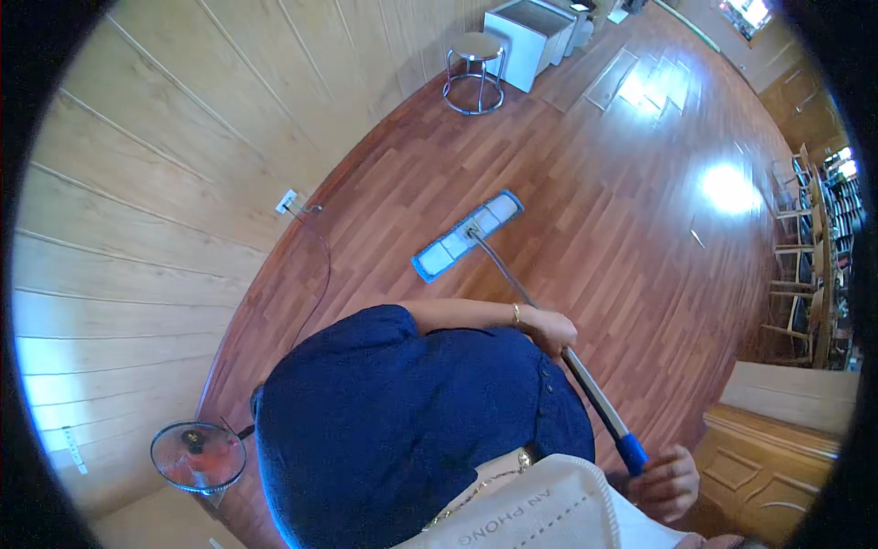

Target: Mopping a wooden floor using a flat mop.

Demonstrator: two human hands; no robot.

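Note:
A flat mop (455, 247) with a white top and blue fringe lies on the wooden floor, ahead and slightly left of my hands. Its metal pole runs from the head back toward me on the right. Midway along that pole, my left hand (553, 331), with a gold bracelet at the wrist, is wrapped round it. At the upper end is a blue grip (631, 454), where my right hand (666, 485) has its fingers curled. White fabric in the foreground hides part of my right arm.
A round stool (476, 48) and a white cabinet (526, 41) stand along the far wall. At the left, a fan (198, 456) and a cord from a wall outlet (287, 201) are near the wall. Wooden chairs (794, 247) line the right; a wooden cabinet (764, 467) stands nearer.

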